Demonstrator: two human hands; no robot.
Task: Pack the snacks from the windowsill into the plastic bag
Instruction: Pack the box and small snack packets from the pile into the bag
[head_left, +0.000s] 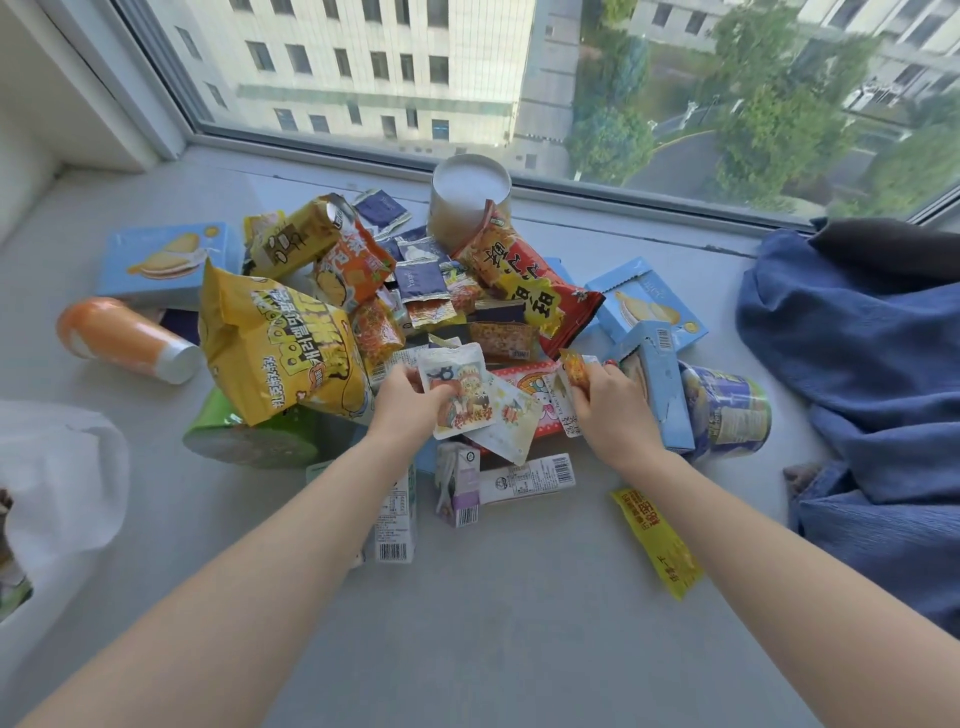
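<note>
A heap of snacks lies on the grey windowsill (493, 597). My left hand (410, 402) grips a white cartoon pouch (460, 392) at the heap's front, with a second pale pouch (511, 421) just under it. My right hand (610, 402) pinches a small orange packet (575, 370) beside a pink box (524, 379). A big yellow popcorn bag (280, 343) stands left of my left hand. The white plastic bag (62, 478) sits at the far left edge, its mouth partly out of view.
An orange canister (124, 338) lies on its side at left. Blue boxes (166, 262), a blue cup (727, 410) and a white tub (470, 195) ring the heap. A yellow bar (657, 540) lies apart at front right. Blue cloth (857, 374) covers the right side.
</note>
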